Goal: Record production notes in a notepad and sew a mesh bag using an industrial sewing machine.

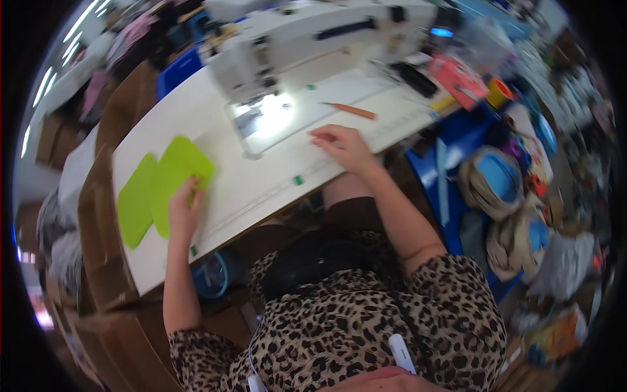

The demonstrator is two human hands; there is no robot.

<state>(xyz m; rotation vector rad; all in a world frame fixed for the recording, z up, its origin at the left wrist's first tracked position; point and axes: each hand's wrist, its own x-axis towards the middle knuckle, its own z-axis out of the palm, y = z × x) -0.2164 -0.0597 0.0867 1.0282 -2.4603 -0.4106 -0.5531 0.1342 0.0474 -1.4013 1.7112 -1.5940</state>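
On the left half of the white table (130,268), two lime-green cut pieces lie partly overlapped, a left one (136,206) and a right one (179,157). My left hand (186,206) grips the right piece by its edge, fingertips on top. My right hand (341,147) is loosely curled and open, just in front of the sewing machine's bed, with no object visible in it. Beyond it lies an orange-handled tool (353,110). The white sewing machine (294,46) shines its lamp onto the needle plate (251,121).
A black oblong object (415,80), a pink packet (457,81) and an orange-yellow roll (499,93) crowd the table's right end. Blue sheeting (428,173) and beige fabric bundles (483,183) sit at the right. Cardboard (98,222) lines the left side; a blue bucket (212,274) stands under the table.
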